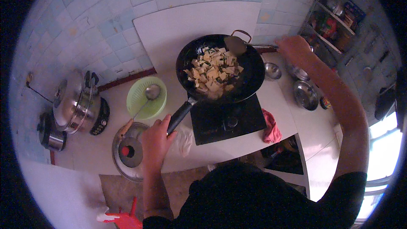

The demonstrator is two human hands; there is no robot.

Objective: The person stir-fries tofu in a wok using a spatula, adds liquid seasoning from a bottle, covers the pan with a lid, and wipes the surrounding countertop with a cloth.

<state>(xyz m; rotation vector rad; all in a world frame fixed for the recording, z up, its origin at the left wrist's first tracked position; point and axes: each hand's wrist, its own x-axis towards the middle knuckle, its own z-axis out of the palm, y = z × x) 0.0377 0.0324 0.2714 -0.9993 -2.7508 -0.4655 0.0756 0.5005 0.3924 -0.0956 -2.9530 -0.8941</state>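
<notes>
A black wok (251, 76) rests on a black induction cooktop (210, 130), holding diced pale food that looks like tofu (214, 70) with bits of green. My left hand (159, 136) grips the wok's long black handle (179, 117). My right hand (292, 46) is raised at the wok's right, closed around the end of a spatula's handle. The spatula's broad blade (235, 45) is blurred over the wok's upper right part, near the metal loop handle (242, 31).
Left of the wok are a green basket (162, 103) with a ladle (152, 91) in it, a glass lid (116, 152) and a steel steamer (76, 111). A red cloth (271, 128) and steel bowls (306, 95) lie to the right, below a shelf rack (334, 16).
</notes>
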